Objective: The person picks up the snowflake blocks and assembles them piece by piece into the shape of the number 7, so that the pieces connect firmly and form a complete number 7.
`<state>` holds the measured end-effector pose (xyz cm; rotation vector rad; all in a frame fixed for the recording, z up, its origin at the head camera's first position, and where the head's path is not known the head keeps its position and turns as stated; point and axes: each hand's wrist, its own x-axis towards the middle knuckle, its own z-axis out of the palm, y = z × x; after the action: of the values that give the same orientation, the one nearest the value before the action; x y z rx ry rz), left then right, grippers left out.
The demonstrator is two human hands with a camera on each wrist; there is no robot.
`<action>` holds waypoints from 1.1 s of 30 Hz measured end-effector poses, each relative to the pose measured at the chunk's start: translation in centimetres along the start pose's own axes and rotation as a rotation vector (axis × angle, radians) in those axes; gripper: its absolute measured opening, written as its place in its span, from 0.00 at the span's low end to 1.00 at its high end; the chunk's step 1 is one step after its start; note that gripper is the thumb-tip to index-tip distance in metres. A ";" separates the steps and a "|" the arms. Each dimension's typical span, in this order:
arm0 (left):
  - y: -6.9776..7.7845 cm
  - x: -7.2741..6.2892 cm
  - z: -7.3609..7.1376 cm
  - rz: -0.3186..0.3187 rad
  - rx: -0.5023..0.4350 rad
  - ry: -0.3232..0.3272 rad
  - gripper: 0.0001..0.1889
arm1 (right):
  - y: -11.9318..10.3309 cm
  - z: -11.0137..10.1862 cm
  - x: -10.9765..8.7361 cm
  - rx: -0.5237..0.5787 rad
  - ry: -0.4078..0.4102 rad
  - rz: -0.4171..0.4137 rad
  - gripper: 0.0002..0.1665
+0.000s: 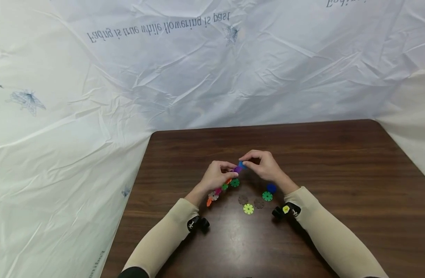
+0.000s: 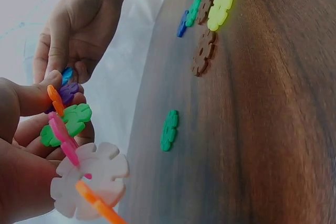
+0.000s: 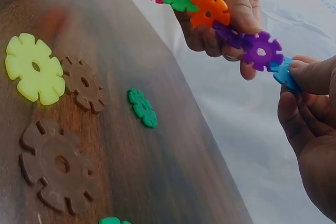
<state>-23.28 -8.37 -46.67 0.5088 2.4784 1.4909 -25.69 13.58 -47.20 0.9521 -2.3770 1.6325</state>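
Observation:
A chain of notched plastic snowflake discs is stretched between both hands above the table. My left hand (image 1: pixel 214 178) pinches the chain near two purple discs (image 3: pixel 262 52). At the end of the chain, my right hand (image 1: pixel 266 166) pinches a light blue disc (image 3: pixel 285 74) between thumb and fingers; its edge meets the outer purple disc. Back from the purple ones run an orange disc (image 3: pixel 209 11), a green disc (image 2: pixel 73 121), a pink disc (image 2: pixel 64 139), a whitish translucent disc (image 2: pixel 94 177) and another orange disc (image 2: pixel 100 204). Fingers partly hide the purple and blue discs.
Loose discs lie on the dark wooden table (image 1: pixel 337 173): a yellow disc (image 1: pixel 248 209), two brown discs (image 3: pixel 59 166), a green disc (image 1: pixel 234 182) near my left hand, and another green disc (image 1: pixel 267 196) beside a dark blue disc (image 1: pixel 271 188). White printed sheeting (image 1: pixel 198 77) hangs behind.

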 end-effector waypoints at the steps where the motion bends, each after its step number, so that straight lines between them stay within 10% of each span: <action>1: 0.1 0.0 0.1 0.002 -0.002 0.001 0.13 | 0.0 0.1 0.0 0.010 -0.002 -0.003 0.08; 14: 0.0 0.1 1.1 0.004 -0.183 0.041 0.14 | -0.8 0.2 0.9 0.028 -0.034 0.015 0.10; 33: 0.1 0.4 0.0 -0.035 -0.188 -0.032 0.16 | -0.8 -0.5 1.1 -0.039 -0.021 0.049 0.09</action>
<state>-23.60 -8.16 -46.62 0.4491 2.2803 1.6669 -26.21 13.35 -45.88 0.9153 -2.4552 1.5938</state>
